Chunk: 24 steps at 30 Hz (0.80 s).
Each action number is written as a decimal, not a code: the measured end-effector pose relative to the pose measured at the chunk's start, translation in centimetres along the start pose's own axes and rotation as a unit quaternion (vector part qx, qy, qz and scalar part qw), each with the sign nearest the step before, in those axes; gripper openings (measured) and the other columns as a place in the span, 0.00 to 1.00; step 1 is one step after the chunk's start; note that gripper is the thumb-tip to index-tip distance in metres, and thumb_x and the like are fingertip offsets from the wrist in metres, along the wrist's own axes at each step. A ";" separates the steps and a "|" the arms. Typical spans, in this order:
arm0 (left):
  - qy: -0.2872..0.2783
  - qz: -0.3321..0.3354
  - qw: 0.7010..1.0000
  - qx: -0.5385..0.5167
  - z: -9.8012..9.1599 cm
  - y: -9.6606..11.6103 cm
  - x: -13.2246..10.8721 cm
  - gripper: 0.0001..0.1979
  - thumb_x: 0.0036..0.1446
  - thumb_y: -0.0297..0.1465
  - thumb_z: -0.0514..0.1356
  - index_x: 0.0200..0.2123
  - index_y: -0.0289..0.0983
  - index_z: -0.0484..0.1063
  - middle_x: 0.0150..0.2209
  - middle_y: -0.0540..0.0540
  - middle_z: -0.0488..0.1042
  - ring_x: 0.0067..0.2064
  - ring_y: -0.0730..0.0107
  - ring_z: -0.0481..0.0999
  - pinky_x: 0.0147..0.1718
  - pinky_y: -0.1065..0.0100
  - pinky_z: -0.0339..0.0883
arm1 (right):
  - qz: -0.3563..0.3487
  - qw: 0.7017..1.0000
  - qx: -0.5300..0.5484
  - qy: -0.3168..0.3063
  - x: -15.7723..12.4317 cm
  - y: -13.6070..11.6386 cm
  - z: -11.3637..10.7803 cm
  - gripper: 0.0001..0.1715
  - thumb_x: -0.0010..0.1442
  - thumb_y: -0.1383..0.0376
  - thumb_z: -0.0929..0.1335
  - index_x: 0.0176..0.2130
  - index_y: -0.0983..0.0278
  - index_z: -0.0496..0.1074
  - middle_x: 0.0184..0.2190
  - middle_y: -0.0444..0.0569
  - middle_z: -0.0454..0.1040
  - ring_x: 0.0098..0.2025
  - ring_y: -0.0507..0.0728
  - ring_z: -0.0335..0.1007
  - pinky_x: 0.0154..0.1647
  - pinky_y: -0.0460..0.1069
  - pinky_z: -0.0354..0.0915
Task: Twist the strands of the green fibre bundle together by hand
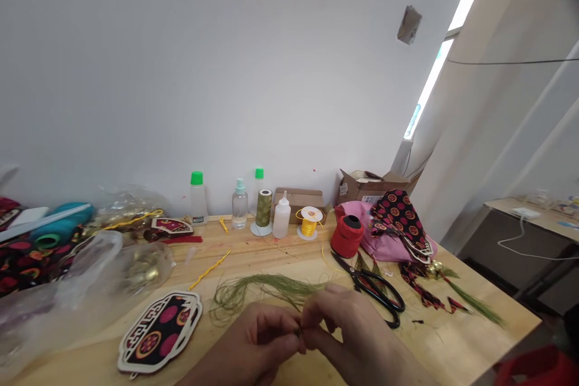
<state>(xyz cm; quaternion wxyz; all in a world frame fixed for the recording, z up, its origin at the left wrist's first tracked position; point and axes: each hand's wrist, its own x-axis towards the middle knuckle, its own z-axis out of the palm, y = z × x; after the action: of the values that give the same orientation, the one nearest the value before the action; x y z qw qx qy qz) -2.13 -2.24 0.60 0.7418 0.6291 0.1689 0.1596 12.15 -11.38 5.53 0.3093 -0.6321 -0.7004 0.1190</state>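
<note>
My left hand (266,341) and my right hand (346,332) meet low in the middle, fingertips pinched together and touching. A tiny dark bit shows between them, too small to name. Just beyond my fingers a loose bundle of green threads (260,286) lies on the wooden table, its right end passing behind my right hand. Black-handled scissors (368,286) rest to the right of that hand. On the left lies a white-framed ornament (160,332) with dark patterned fabric, a yellow cord (210,268) at its top.
Along the wall stand a green thread spool (264,210), a white squeeze bottle (281,217), a yellow cord spool (309,226) and a red thread cone (347,238). Plastic bags (85,289) crowd the left. Pink cloth (362,217), tassels (473,301) and a cardboard box (375,186) occupy the right.
</note>
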 end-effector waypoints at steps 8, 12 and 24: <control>0.035 -0.025 0.999 0.031 -0.1 0.6 0.3 0.11 0.46 0.35 0.58 0.23 0.33 0.74 0.20 0.48 0.73 0.12 0.86 0.54 0.10 0.76 0.42 | 0.057 0.992 0.029 0.105 -0.1 1.4 1.0 0.03 0.51 0.69 0.64 0.28 0.63 0.68 0.22 0.43 0.68 0.24 0.51 0.61 0.25 0.44 0.58; 0.065 -0.026 0.997 0.030 -0.3 0.6 0.3 0.11 0.46 0.36 0.58 0.23 0.33 0.74 0.20 0.48 0.73 0.11 0.87 0.54 0.11 0.76 0.41 | 0.122 0.974 0.121 0.148 -0.9 2.7 2.2 0.10 0.54 0.62 0.62 0.30 0.65 0.69 0.20 0.44 0.67 0.23 0.52 0.62 0.24 0.45 0.59; 0.065 -0.015 0.994 0.086 -0.2 0.3 0.5 0.12 0.46 0.37 0.58 0.24 0.34 0.75 0.21 0.48 0.71 0.13 0.86 0.54 0.12 0.76 0.45 | 0.081 0.958 0.211 0.174 -0.5 2.3 3.9 0.11 0.50 0.63 0.65 0.26 0.67 0.73 0.19 0.45 0.67 0.19 0.49 0.56 0.20 0.43 0.57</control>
<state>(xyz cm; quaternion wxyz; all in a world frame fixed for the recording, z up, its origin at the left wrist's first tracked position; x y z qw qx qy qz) -1.79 -1.77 0.88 0.6750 0.6761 0.2391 0.1734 11.79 -10.57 1.05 0.5422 -0.6178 -0.5412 0.1771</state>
